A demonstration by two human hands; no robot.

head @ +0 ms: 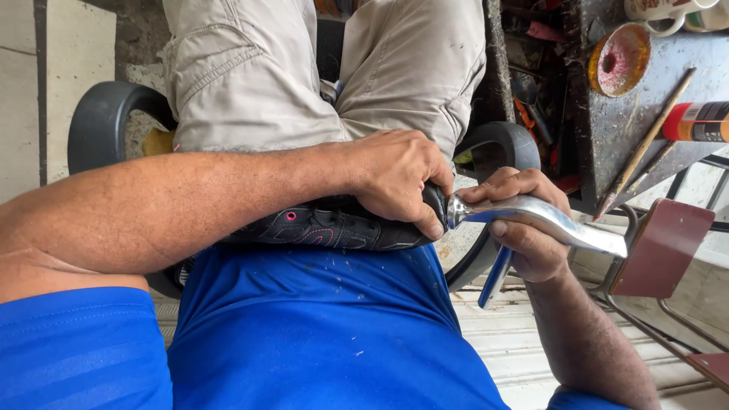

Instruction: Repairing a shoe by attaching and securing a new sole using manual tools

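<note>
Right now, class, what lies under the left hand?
The left hand presses on a black shoe with pink marks, across the blue lap. The shoe's toe end is covered by the fingers.

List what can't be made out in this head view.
- Shoe toe: head view, covered by the left hand.
- Jaws of the metal pliers: hidden where they meet the shoe under that hand.
- Pliers' grip: wrapped by the right hand.
- Second person in beige trousers: cut off by the top edge.
</note>
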